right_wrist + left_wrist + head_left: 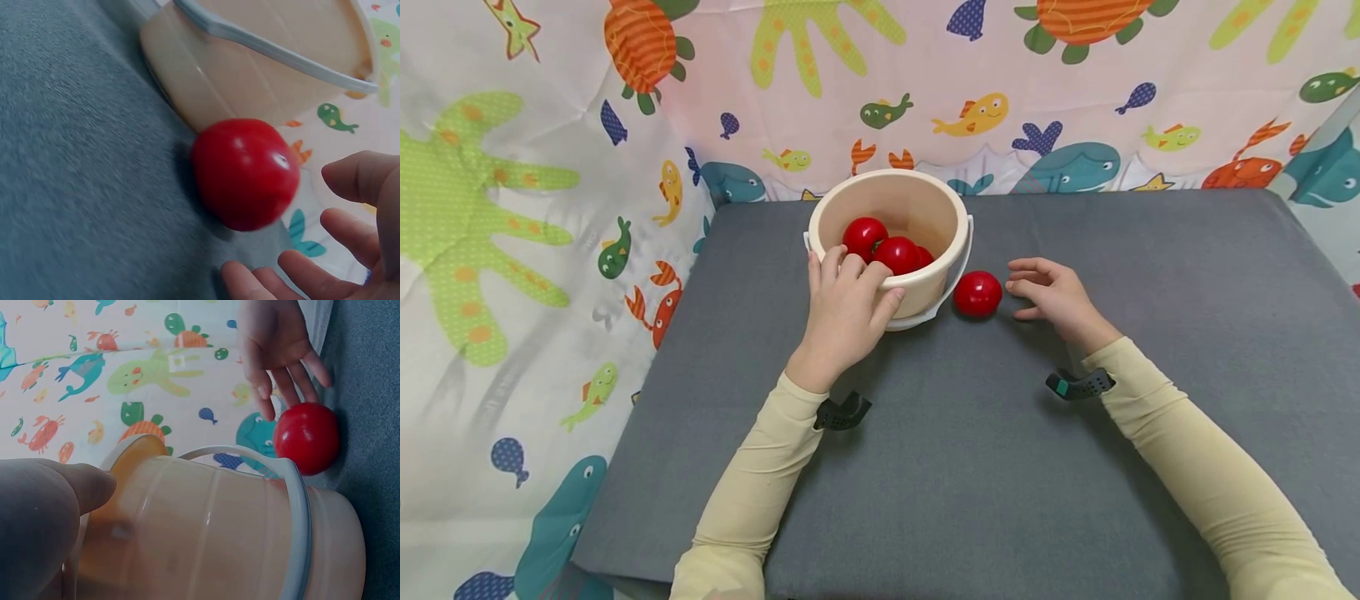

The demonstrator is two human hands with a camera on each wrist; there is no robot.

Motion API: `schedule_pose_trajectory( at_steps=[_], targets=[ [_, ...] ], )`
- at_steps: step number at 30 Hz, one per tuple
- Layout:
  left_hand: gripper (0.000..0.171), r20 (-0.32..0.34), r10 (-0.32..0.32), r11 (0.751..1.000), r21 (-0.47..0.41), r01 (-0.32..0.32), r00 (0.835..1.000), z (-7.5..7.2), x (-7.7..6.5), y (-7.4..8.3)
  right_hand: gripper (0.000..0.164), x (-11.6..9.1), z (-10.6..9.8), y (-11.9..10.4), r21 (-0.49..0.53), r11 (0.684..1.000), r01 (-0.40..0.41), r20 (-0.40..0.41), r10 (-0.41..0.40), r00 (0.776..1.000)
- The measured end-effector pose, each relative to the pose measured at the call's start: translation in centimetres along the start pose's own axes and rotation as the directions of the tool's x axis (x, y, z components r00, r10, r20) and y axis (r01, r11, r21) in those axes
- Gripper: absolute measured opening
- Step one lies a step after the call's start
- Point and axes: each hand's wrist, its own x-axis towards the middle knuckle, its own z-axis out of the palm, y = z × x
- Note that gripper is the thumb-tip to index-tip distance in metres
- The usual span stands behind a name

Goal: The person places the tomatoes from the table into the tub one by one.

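A cream bucket (917,296) with a white handle stands upright at the back of the table. Several red tomatoes (898,255) lie inside it, one with a bit of green showing. My left hand (844,312) grips the near rim, fingers over the edge and thumb (95,486) along the outside. Just right of the bucket, a single shiny red tomato (977,294) rests on the table. Beside that tomato, my right hand (1056,302) is held with fingers spread and relaxed, holding nothing. In the right wrist view a small gap separates its fingers (312,275) from the tomato (245,174).
A grey cloth covers the table (955,467). Behind and to the left hangs a curtain (820,125) printed with sea animals. The bucket's handle (934,310) hangs down on its near right side. Each wrist wears a black band (1078,385).
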Motion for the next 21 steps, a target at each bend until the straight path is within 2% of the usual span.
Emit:
schedule_pose_trajectory(
  at_steps=[11,21],
  targets=[
    [0.026,-0.005,0.007,1.000,-0.005,-0.007,1.000,0.0,0.0,0.0,0.054,0.7,2.1,-0.3,0.016,1.000,0.009,0.027,-0.009,1.000],
    [0.026,-0.008,0.004,1.000,-0.007,-0.004,1.000,0.1,0.0,0.0,0.055,1.4,3.2,-0.5,-0.031,0.999,0.011,0.049,-0.009,0.999]
  ],
)
